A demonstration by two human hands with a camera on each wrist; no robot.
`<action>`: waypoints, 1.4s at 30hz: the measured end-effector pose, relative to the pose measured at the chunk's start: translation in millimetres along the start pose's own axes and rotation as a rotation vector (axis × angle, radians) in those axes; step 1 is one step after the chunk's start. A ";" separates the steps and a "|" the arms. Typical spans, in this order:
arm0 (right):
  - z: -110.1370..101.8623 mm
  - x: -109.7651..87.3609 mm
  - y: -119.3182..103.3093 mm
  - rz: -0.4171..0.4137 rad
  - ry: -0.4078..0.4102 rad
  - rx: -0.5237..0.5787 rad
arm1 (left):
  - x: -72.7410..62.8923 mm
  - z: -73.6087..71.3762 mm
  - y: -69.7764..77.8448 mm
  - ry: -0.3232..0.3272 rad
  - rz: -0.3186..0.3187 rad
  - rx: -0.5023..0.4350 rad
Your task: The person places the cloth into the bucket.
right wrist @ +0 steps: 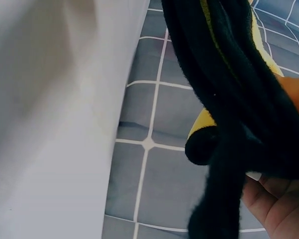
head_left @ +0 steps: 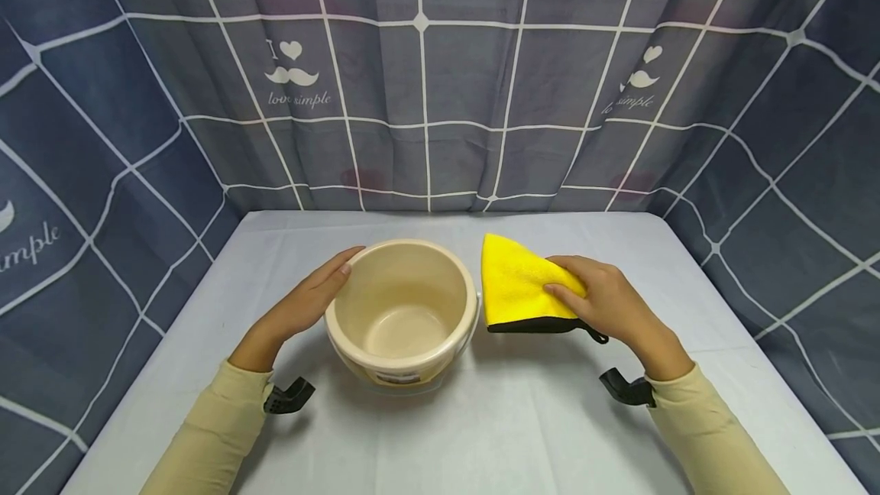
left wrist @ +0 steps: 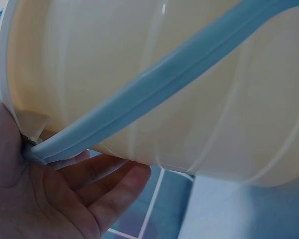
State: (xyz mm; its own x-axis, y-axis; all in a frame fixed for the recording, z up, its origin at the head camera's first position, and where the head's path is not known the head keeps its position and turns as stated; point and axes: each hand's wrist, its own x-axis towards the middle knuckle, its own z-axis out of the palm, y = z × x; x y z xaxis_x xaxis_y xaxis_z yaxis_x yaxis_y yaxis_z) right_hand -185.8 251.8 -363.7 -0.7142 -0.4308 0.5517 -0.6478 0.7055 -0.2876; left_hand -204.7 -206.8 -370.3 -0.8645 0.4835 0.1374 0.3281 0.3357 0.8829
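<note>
A beige plastic bucket point(head_left: 406, 363) stands on the white-covered table with its mouth facing up. Its pale carrying handle point(left wrist: 154, 82) slants across the side in the left wrist view. My left hand point(head_left: 302, 304) rests against the bucket's left side, thumb at the rim and fingers fairly straight along the outer wall. To the right of the bucket, my right hand point(head_left: 608, 300) grips a folded cloth point(head_left: 522, 285), yellow on one face and black on the other. A black loop hangs from the cloth's lower corner. The cloth is raised above the table, its left edge close to the rim.
The white tablecloth point(head_left: 481, 434) covers the whole table. Grey-blue checked curtains point(head_left: 467, 98) enclose the back and both sides. Black wrist mounts point(head_left: 289, 396) sit at both sleeve cuffs.
</note>
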 end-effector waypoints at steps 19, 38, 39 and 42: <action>-8.0 4.3 -3.6 -0.018 0.039 0.010 | 0.8 0.1 -1.5 -0.010 0.010 -0.014; -12.3 5.8 -5.4 -0.021 0.070 0.016 | 1.0 0.4 -0.6 -0.010 0.005 -0.007; -12.6 5.8 -5.6 -0.023 0.073 0.015 | 1.0 0.5 -0.5 -0.007 0.001 -0.002; -13.8 6.3 -6.9 -0.025 0.077 0.016 | 0.6 0.6 -1.0 -0.007 0.002 -0.001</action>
State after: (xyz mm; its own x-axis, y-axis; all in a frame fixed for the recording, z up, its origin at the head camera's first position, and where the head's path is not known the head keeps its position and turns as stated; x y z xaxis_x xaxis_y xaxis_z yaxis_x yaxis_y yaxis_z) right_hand -182.1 252.0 -347.4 -0.6758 -0.4029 0.6172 -0.6694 0.6861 -0.2851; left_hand -205.4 -206.4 -371.3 -0.8611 0.4899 0.1361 0.3296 0.3341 0.8830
